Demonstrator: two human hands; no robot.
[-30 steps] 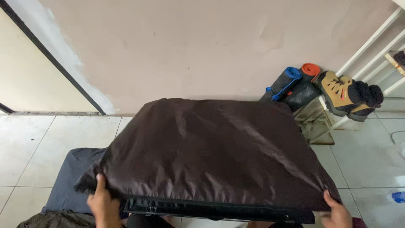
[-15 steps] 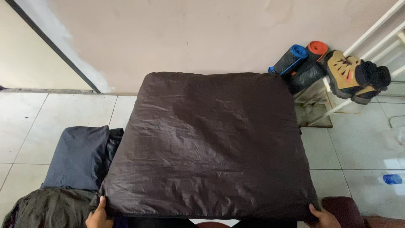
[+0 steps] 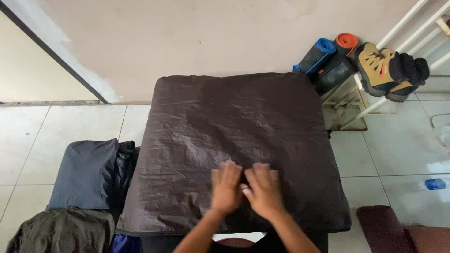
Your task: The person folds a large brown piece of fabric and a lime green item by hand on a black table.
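A large dark brown garment or cloth point(image 3: 234, 136) lies spread flat in a rough square over a raised surface in front of me. Both hands rest flat on its near middle, side by side and almost touching. My left hand point(image 3: 226, 187) has its fingers spread, palm down. My right hand point(image 3: 263, 189) lies likewise, palm down on the fabric. Neither hand grips anything.
A folded dark blue garment point(image 3: 86, 173) and an olive one point(image 3: 61, 232) lie at the left on the tiled floor. At the right stand rolled mats point(image 3: 328, 56), tan boots point(image 3: 389, 70) on a white rack, a maroon item point(image 3: 389, 229) and a blue object point(image 3: 435, 183).
The cloth was lowered and laid flat. My hands let go of its near corners and came together on its middle.
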